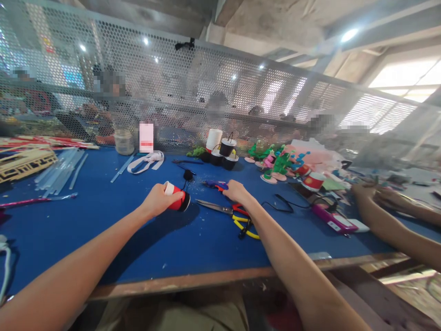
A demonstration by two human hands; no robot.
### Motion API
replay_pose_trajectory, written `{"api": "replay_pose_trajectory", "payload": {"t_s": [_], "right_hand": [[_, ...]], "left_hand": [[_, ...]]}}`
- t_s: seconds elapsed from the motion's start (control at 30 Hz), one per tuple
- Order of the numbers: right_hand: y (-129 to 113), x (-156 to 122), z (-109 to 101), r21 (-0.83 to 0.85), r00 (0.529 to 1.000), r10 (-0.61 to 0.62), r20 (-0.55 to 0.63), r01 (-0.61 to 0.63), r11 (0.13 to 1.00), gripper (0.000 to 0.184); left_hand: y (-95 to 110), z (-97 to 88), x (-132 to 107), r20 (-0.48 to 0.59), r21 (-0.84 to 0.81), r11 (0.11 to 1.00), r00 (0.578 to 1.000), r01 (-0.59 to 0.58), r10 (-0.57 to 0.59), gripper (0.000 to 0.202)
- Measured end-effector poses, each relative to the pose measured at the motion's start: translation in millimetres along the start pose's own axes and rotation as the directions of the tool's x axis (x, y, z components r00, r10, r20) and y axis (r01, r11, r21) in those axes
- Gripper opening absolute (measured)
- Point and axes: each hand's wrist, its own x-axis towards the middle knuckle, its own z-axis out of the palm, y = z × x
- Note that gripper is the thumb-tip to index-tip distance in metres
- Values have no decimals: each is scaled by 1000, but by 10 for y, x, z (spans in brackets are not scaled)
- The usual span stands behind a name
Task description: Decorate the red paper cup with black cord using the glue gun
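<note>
My left hand [157, 199] is closed round a small red cup [177, 197] with a white rim and black base, held on its side just above the blue table [103, 230]. My right hand [236, 191] reaches forward and its fingers close on a purple-handled tool [214, 185] lying on the table. Just in front of that hand lie scissors [220, 209] with red handles and yellow-handled pliers [246, 225]. A small black pompom [188, 174] rests beyond the cup.
Black cups and a white roll [220, 149] stand at the back by the perforated metal screen [206, 92]. Glue sticks [60, 170] lie far left, green and pink craft pieces [279, 163] far right. Another person's hands [375, 195] work at the right beside a pink device [332, 219].
</note>
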Motion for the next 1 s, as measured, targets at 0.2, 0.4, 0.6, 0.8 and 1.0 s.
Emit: {"api": "replay_pose_trajectory", "payload": {"t_s": [0.2,0.4,0.6,0.8,1.0], "right_hand": [[20,-61,-83,401,994,30,-108,16,916,16],[-132,-379,-384,880,989,-148,-20,87,466,11],[-311,-668,-237,844,977,-212,-39,146,516,18],[-312,-734,-79,797,950,-299,-90,248,550,21],[-289,-794,-104,648,946,-310,-98,297,701,21]], "left_hand": [[-19,-11,8,-10,16,1000,1000,0,0,32],[-33,-13,15,38,17,1000,999,-12,12,29],[-27,-39,38,3,36,997,997,72,-72,29],[-32,-56,65,-23,-3,992,992,126,-126,25],[-54,-50,76,-23,-12,990,990,138,-138,26]]}}
